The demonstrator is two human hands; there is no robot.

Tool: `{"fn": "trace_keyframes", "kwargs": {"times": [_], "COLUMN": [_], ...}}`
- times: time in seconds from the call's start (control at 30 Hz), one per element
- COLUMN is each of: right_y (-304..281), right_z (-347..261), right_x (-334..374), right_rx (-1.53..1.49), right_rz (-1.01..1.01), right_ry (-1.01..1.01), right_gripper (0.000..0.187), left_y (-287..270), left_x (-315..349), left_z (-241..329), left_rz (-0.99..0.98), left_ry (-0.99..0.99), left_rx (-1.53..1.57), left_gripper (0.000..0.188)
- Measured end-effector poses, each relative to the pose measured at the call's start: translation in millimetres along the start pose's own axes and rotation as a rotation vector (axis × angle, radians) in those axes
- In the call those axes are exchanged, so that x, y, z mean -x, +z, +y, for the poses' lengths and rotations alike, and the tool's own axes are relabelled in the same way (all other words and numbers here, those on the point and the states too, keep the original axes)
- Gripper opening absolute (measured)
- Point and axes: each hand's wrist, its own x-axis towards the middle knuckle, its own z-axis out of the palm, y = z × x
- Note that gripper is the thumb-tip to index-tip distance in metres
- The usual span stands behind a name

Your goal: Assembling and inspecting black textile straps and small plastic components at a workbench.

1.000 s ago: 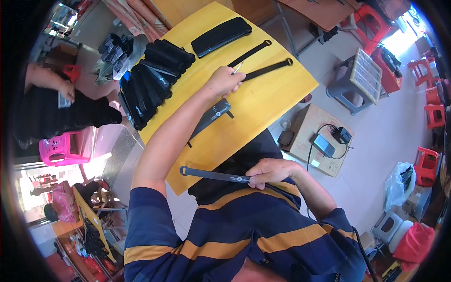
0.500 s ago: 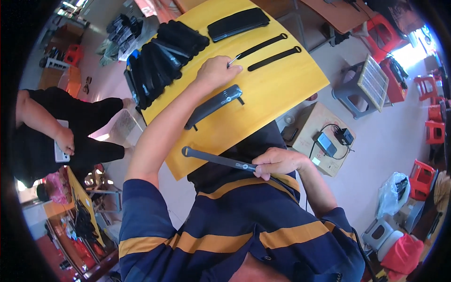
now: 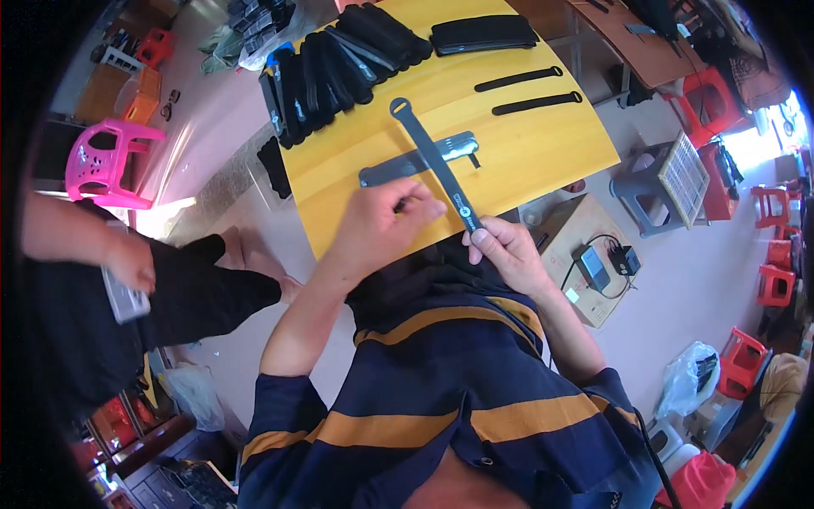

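Observation:
My right hand [image 3: 513,254] pinches the lower end of a black strap [image 3: 437,165], which slants up and left to a slotted rounded end. Pale print marks the strap near my fingers. Close by on the left, my left hand [image 3: 386,225] is closed with curled fingers; whatever it may hold is hidden. Behind the held strap, a dark flat bundle [image 3: 392,172] with a shiny wrapped end lies on the yellow table [image 3: 543,157]. Two more black straps [image 3: 534,103] with looped ends rest farther off to the right.
Several black strap bundles [image 3: 326,76] crowd the table's far left, and a black stack [image 3: 483,34] lies at the far edge. A cardboard box [image 3: 577,254] with a small device stands at right, near a grey stool [image 3: 649,199]. A person [image 3: 170,288] holding a phone is at left.
My left hand has drawn back from the far straps toward my right hand. The held strap has swung from nearly level to steep, its slotted end now over the table.

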Motion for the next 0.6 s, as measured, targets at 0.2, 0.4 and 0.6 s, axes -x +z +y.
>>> {"fn": "trace_keyframes", "kwargs": {"times": [0.2, 0.4, 0.6], "right_y": [34.2, 24.7, 10.7], "right_z": [-8.6, -39.6, -55.3], "right_x": [5.6, 17.8, -8.1], "right_rx": [0.256, 0.597, 0.977], "right_rz": [0.103, 0.318, 0.138], "right_ry": [-0.064, -0.464, -0.595], "right_gripper": [0.02, 0.012, 0.026], "left_y": [37.1, 19.8, 17.2], "left_x": [9.2, 1.9, 7.0], "left_z": [-15.7, -41.3, -55.8], "left_rz": [-0.232, -0.578, -0.8], "left_ry": [-0.421, -0.474, -0.483], "left_rx": [0.548, 0.874, 0.989], "left_gripper": [0.026, 0.033, 0.031]}}
